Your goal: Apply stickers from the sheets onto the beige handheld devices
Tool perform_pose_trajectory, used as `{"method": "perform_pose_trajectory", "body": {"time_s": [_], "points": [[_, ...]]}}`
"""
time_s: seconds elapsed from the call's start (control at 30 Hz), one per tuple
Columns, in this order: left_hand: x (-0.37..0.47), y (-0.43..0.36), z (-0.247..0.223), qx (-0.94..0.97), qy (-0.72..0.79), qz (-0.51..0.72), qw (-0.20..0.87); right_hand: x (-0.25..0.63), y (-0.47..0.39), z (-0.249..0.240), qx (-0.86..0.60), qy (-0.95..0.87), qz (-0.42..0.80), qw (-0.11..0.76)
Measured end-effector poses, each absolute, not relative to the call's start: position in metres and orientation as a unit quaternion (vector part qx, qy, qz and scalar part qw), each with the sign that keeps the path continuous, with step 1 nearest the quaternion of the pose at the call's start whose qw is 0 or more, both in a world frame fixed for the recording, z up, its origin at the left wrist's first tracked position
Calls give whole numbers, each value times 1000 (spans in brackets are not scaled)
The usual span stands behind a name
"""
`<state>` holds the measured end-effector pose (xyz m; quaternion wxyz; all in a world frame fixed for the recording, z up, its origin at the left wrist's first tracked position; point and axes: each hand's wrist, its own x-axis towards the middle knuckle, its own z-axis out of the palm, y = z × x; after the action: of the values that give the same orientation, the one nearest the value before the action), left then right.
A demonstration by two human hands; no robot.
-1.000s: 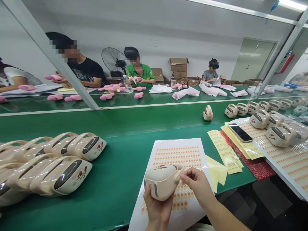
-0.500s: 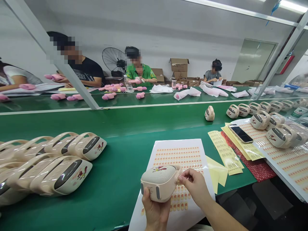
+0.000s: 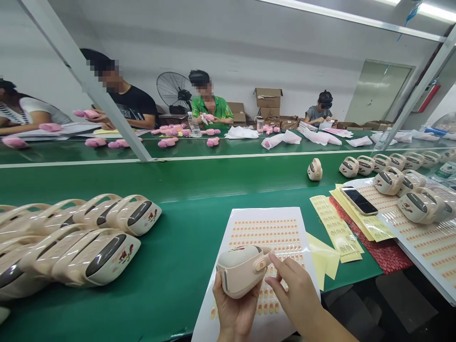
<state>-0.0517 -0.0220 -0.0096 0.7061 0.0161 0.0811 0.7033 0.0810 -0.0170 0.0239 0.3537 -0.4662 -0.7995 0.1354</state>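
Note:
My left hand [image 3: 235, 308] holds a cream portable speaker [image 3: 238, 279] from below, its fabric grille turned up and a red printed figure partly showing on it. On the handle's rounded end is a small oval sticker [image 3: 262, 264]. My right hand [image 3: 299, 292] is beside that end, with the index fingertip at the handle and the thumb apart from it; nothing shows between them. Beneath both hands lies a white sheet of small orange oval stickers [image 3: 263, 214], partly covered by the speaker and hands.
Rows of cream speakers [image 3: 110, 259] stand at left. At right are yellow label sheets [image 3: 335, 223], a phone [image 3: 359, 200], red bubble wrap [image 3: 383, 254] and more speakers [image 3: 415, 205]. One speaker [image 3: 315, 169] stands on the green belt. Co-workers sit across it with pink items [image 3: 167, 142].
The speaker has turned in my left hand, bringing the handle's end and its sticker into view. My right thumb and index finger have parted from their pinch. The view has shifted slightly.

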Motion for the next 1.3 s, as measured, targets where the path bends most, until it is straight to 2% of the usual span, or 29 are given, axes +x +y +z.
{"method": "perform_pose_trajectory", "body": {"time_s": [0.17, 0.23, 0.33, 0.43, 0.57, 0.7, 0.8, 0.9, 1.03, 1.3], "points": [[-48, -22, -13, 72, 5, 692, 718, 80, -19, 15, -412, -845, 50, 337], [-47, -21, -16, 93, -10, 688, 720, 85, -14, 18, -432, -838, 72, 325], [-49, -21, -23, 104, 21, 685, 721, 101, 0, 36, -497, -776, 208, 328], [-56, -24, -29, 158, 146, 693, 688, 119, 13, 60, -520, -687, 376, 342], [-74, -30, -26, 442, 377, 641, 502, 128, 23, 85, -461, -674, 498, 290], [-90, -34, -15, 719, 428, 444, 320, 120, 28, 98, -398, -733, 516, 195], [-94, -31, -8, 798, 409, 356, 261, 112, 29, 104, -380, -762, 511, 119], [-96, -28, -6, 827, 401, 315, 237, 105, 28, 107, -385, -780, 488, 80], [-97, -26, -2, 841, 399, 290, 224, 99, 25, 105, -389, -780, 485, 68], [-100, -29, 7, 839, 404, 297, 210, 94, 18, 105, -391, -779, 477, 111]]}}
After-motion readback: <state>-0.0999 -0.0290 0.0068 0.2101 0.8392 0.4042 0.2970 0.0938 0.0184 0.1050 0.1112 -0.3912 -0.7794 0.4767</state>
